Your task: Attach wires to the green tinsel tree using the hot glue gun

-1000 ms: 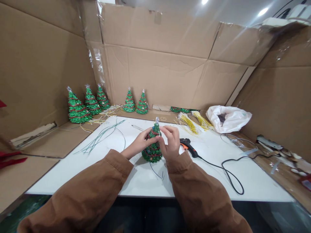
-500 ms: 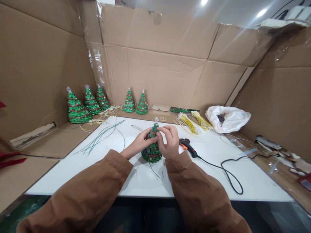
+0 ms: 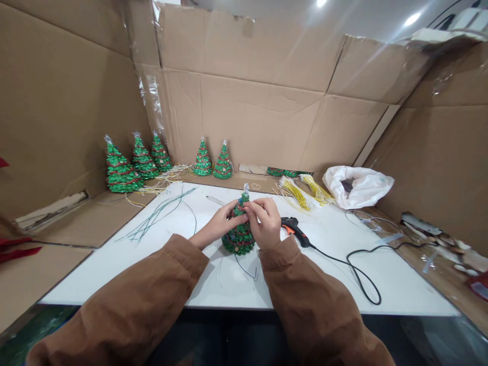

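A small green Christmas tree with red garland and a clear star on top stands upright on the white board, in front of me. My left hand is wrapped round its left side, thumb across the front. At the upper right side of the tree, my right hand has thumb and forefinger pinched together against the branches; whatever small piece may be between them is hidden. A thin dark wire lies at the tree's base. Just right of my right hand rests a black and orange glue gun.
Green wires lie at left on the white board. Several finished trees stand behind, beside loose yellow-white wires. Bundled yellow wires and a white plastic bag sit at back right. The glue gun's cord loops right. Cardboard walls surround the board.
The fingers of my right hand have closed into a tighter pinch and shifted slightly left on the tree. My left hand keeps its hold in nearly the same place.
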Tool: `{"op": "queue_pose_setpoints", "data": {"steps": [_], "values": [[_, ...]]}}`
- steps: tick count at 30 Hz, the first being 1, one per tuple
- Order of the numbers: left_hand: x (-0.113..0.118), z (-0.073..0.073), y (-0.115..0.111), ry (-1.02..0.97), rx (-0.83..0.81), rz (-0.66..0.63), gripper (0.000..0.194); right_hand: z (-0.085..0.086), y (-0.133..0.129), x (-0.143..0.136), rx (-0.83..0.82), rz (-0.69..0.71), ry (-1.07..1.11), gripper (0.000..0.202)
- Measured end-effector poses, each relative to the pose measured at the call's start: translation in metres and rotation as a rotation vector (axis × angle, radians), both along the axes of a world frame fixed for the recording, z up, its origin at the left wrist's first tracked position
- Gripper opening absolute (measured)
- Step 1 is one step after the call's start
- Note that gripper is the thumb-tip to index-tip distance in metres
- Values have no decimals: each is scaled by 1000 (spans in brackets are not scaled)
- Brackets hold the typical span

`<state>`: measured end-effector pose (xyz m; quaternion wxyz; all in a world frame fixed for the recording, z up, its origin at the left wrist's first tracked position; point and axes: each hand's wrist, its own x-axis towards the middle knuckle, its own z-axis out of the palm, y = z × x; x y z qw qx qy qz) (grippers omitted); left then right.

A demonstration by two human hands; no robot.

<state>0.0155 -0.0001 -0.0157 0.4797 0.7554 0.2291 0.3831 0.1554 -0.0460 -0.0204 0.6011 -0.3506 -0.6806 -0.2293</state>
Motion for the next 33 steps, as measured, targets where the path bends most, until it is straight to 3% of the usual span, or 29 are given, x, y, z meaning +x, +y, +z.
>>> {"op": "queue_pose_setpoints", "data": {"steps": [5,10,24,33], "values": [[0,0,0,-15,20,-24,43,0,-1,-1,13,52,58,24],[-1,-2,2,18,24,-8,42,2,-2,0,1,59,119,13],[-1,-2,2,-3,8,-26,52,0,2,1,-71,58,145,16],[0,0,0,-13,3,-31,48,3,-3,-2,-68,48,157,5]]}}
